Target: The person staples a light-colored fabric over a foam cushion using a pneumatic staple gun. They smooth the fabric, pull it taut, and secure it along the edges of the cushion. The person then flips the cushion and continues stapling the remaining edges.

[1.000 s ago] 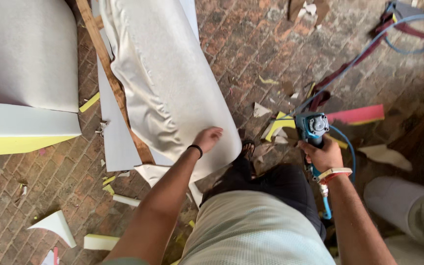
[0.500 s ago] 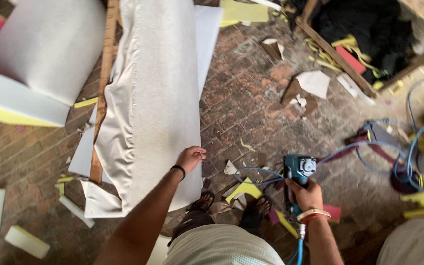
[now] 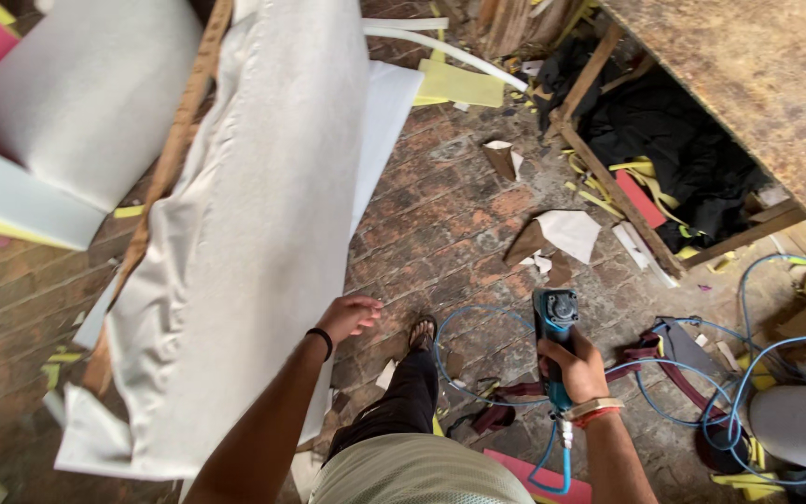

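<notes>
A long wooden frame piece covered in pale grey fabric (image 3: 254,215) stands tilted across the brick floor. My left hand (image 3: 349,315), with a black band at the wrist, rests with loose fingers against the fabric's right edge near its lower end. My right hand (image 3: 576,366) is closed around a teal pneumatic staple gun (image 3: 554,322), held upright over the floor to the right of my leg. A blue air hose (image 3: 748,373) runs from the gun's base and loops across the floor.
A grey upholstered cushion with yellow foam (image 3: 58,121) lies at the upper left. A wooden workbench (image 3: 757,84) with dark cloth beneath stands at the upper right. Foam and cardboard scraps (image 3: 562,233) litter the bricks. A grey padded piece (image 3: 799,429) sits at the right edge.
The view has swung up and right, so the workbench and hose loops now show. My left hand stays on the fabric edge; my right hand still holds the staple gun.
</notes>
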Demonstrator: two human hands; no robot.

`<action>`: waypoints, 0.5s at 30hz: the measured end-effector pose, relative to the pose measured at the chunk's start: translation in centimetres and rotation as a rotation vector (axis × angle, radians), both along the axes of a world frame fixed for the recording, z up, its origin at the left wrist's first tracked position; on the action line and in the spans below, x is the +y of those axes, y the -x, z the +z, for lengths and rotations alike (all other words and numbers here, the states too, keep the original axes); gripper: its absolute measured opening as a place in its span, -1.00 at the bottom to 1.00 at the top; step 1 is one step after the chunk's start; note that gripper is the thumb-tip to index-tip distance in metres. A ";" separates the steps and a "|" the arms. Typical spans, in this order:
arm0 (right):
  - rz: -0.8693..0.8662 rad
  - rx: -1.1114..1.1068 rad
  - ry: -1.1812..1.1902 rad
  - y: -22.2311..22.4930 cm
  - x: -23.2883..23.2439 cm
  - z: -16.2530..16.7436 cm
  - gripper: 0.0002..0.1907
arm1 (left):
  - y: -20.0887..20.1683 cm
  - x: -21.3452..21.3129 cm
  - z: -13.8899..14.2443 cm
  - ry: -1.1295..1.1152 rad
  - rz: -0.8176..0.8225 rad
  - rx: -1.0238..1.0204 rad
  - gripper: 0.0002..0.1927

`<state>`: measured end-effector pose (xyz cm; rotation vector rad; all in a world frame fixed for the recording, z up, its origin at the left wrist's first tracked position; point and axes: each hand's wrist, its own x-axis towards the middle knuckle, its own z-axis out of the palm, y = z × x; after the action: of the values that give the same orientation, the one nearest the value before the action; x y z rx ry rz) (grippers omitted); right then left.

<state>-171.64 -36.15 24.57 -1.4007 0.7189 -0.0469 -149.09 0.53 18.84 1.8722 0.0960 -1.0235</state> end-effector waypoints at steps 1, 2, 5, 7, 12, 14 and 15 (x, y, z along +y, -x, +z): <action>-0.018 0.021 0.024 -1.4 -1.0 0.1 -0.80 | -1.6 -1.7 -0.1 0.011 0.027 -0.002 -0.64; -0.040 0.040 0.048 -2.8 -2.1 0.4 -0.80 | -3.4 -3.8 -0.4 0.057 0.043 -0.006 -0.65; -0.051 0.170 0.186 -7.4 -6.0 1.7 -0.78 | -9.2 -10.0 -0.9 0.130 0.037 -0.013 -0.65; -0.045 0.224 0.271 -10.4 -8.6 2.6 -0.78 | -12.8 -14.6 -0.9 0.128 0.010 -0.013 -0.66; -0.078 0.038 0.232 -17.9 -15.3 3.7 -0.77 | -21.6 -24.5 0.6 0.177 -0.125 -0.072 -0.62; -0.137 -0.010 0.124 -20.2 -17.9 3.8 -0.78 | -24.6 -27.7 1.1 0.181 -0.154 -0.076 -0.59; -0.164 -0.032 0.069 -21.2 -19.3 3.8 -0.79 | -25.8 -29.2 1.2 0.183 -0.163 -0.080 -0.58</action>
<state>-150.46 -55.49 28.35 -1.4010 0.8112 -0.2242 -123.30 -28.64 19.99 1.7720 -0.1948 -1.0291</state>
